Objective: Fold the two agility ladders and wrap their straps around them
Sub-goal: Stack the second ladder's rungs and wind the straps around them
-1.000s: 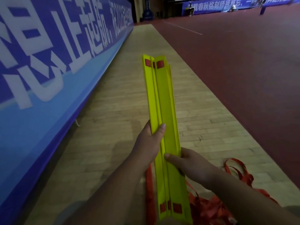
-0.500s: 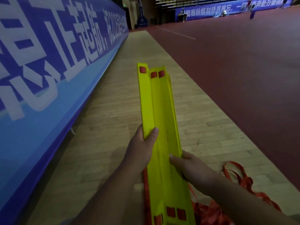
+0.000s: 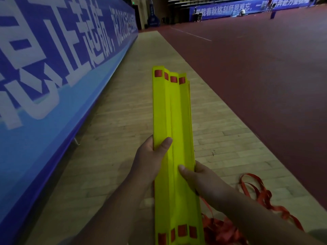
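A stack of flat yellow ladder rungs (image 3: 174,121) with red strap patches at both ends points away from me over the wooden floor. My left hand (image 3: 150,158) grips the stack's left edge, thumb lying on top. My right hand (image 3: 198,175) holds the right edge lower down, thumb pressed on the top rung. The rungs are fanned slightly sideways, so several red patches show at the far end. Loose red straps (image 3: 254,197) trail from the stack and lie tangled on the floor at lower right.
A long blue banner wall (image 3: 53,76) with white characters runs along my left. Pale wooden floorboards (image 3: 123,112) stretch ahead, bordered on the right by a dark red court surface (image 3: 256,85). Another blue banner (image 3: 247,7) and small distant figures stand far back.
The stack has sunk lower in view and its rungs have spread sideways, showing more red patches at the far end. Both hands keep their hold.
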The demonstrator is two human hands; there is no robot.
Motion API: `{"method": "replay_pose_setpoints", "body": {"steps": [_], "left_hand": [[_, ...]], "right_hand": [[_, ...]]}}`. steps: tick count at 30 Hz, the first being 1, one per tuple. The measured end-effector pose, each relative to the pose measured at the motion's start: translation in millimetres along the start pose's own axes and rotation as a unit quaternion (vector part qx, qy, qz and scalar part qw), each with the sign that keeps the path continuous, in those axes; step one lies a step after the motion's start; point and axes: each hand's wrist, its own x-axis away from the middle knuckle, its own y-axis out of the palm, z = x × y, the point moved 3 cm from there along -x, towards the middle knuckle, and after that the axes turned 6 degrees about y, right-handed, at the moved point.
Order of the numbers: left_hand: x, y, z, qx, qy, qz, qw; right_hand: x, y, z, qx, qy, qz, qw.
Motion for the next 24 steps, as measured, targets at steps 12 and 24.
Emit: {"method": "replay_pose_setpoints", "body": {"steps": [12,24], "left_hand": [[2.2,15.6,0.1,-0.037,0.037,0.008,0.999],[1.3,17.9,6.2,-0.003,-0.023,-0.014,1.000]], "right_hand": [[11.0,10.1,-8.3,-0.030,-0.012,-0.057,0.998],[6.4,8.8,-9.2,-0.008,-0.064,-0.032,0.997]]}}
